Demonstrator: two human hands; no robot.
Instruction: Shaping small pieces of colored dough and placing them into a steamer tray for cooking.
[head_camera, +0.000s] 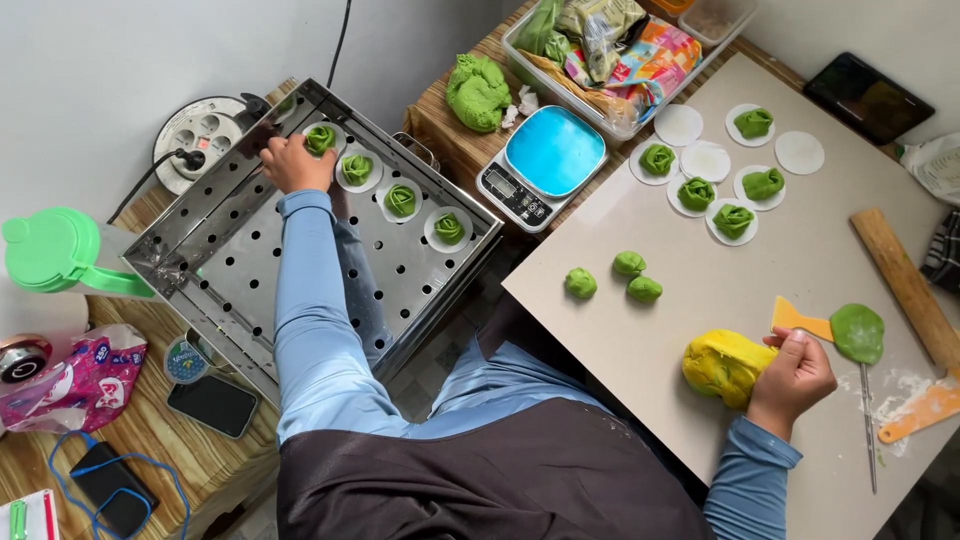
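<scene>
A pale, smooth tabletop (700, 320) fills the right side, set against a white wall, with a lower wood-grain bench (190, 460) to the left and a patterned floor showing between them. The left hand (292, 163) reaches to the far corner of a perforated steel steamer tray (240, 260), its fingers curled around a green folded dumpling (320, 137) sitting on a round white paper; 3 more such dumplings (400, 199) follow in a row along the tray's far edge. The right hand (795, 378) rests on the tabletop, loosely closed, touching a lump of yellow dough (722, 365) and just beside an orange scraper (797, 318) and a flat green dough disc (858, 332). 3 small green dough balls (627, 276) lie near the tabletop's middle, and further back 5 finished dumplings (697, 193) sit among white paper rounds. A blue-topped kitchen scale (540, 165) stands between tray and tabletop, a wooden rolling pin (905, 285) lies at the right, and a phone (212, 405) lies on the bench.
</scene>
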